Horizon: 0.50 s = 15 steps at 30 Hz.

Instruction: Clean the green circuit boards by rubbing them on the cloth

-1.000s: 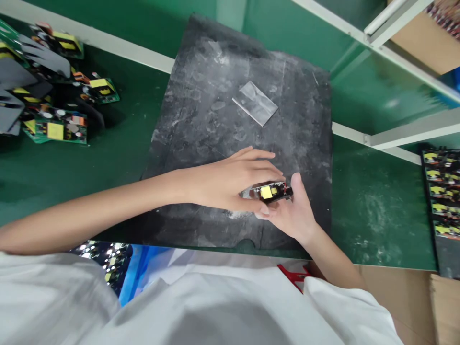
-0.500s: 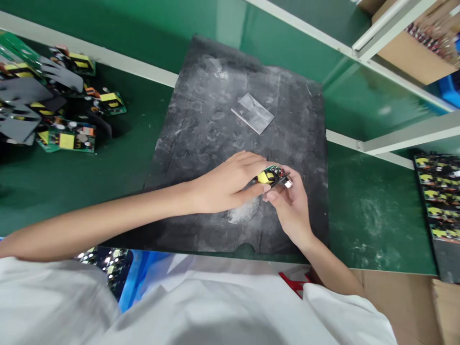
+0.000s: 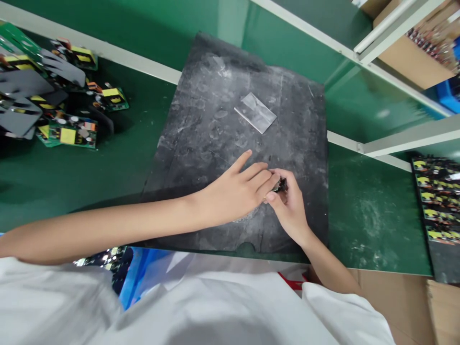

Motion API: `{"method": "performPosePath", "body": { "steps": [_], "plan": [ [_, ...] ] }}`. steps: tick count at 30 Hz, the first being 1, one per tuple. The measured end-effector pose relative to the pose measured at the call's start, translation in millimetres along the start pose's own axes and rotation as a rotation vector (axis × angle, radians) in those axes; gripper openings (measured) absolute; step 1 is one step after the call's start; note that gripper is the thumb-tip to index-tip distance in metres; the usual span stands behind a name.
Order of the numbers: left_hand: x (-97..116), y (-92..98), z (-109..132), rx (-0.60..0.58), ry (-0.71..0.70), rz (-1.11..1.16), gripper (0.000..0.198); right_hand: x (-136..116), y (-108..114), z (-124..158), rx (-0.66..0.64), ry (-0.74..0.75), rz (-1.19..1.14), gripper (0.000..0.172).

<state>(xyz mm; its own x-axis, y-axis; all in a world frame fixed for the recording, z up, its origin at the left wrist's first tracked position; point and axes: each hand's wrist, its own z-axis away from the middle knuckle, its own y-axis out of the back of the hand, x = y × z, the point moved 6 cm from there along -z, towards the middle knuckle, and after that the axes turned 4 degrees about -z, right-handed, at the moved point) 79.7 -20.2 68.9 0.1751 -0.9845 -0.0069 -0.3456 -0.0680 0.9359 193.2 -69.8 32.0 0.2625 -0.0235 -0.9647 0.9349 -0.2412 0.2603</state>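
Both hands meet over the lower right of a black mat [image 3: 208, 139]. Between them is a small circuit board [image 3: 282, 185], mostly covered by fingers; only a dark part of it shows. My right hand [image 3: 293, 208] is closed round the board from the right, thumb in front. My left hand [image 3: 244, 191] lies across it from the left, its fingertips bent against the board and the little finger lifted away. Beyond the hands, a flat clear-grey packet or plate [image 3: 255, 113] rests on the mat.
A heap of circuit boards [image 3: 74, 134] and grey sheets [image 3: 25, 108] lies at the left of the green bench [image 3: 373, 211]. Rows of boards fill a black tray [image 3: 445, 261] at the right. A blue bin [image 3: 134, 273] stands below the front edge. White frame bars [image 3: 406, 143] cross the right side.
My left hand has rolled over the board, covering its yellow part, and its little finger has risen. The board has turned within my right hand, which stays nearly in place.
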Motion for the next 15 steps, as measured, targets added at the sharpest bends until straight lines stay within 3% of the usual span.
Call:
{"method": "performPosePath", "body": {
  "steps": [7,10,15],
  "plan": [
    [-8.5,3.7,-3.0,-0.003,0.043,0.246,0.05,-2.9,9.1,-0.3,0.092,0.094,0.021,0.047],
    [-14.8,8.1,-4.6,0.02,0.089,0.316,0.047,2.3,8.8,-1.0,0.069,0.039,-0.203,0.049],
    [-20.0,12.1,-5.9,0.073,0.113,0.334,0.032,2.8,-3.7,0.1,-0.029,-0.112,-0.592,0.039]
  ]
}}
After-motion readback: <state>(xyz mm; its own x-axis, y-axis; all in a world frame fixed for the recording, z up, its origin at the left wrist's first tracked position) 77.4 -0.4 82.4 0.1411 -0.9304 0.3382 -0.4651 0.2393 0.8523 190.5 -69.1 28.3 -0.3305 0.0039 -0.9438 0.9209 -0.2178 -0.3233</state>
